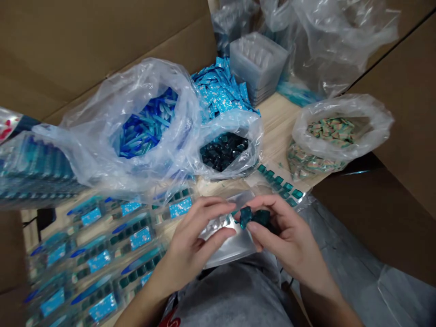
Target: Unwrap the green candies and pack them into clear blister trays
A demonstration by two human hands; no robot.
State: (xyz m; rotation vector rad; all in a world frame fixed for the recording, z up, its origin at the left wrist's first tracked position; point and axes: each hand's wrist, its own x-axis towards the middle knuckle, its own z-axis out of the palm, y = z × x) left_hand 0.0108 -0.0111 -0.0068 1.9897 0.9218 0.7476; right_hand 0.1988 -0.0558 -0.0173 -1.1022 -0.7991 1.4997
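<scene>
My left hand [194,240] grips the edge of a clear, silvery plastic pouch [226,243] that has white contents showing through it. My right hand [286,231] pinches small dark teal translucent blocks [255,218] just beside the pouch's upper edge. The blocks are close to the pouch opening, and the fingers partly hide them. A loose row of the same teal blocks [281,184] lies in clear plastic beyond my hands.
Open plastic bags hold blue pieces [146,125], dark teal blocks [223,152] and patterned packets [329,131]. Blue sachets [221,88] and stacked clear trays [257,66] stand behind. Finished blue packs [109,250] cover the left. Cardboard flaps [398,181] border the wooden table [277,122].
</scene>
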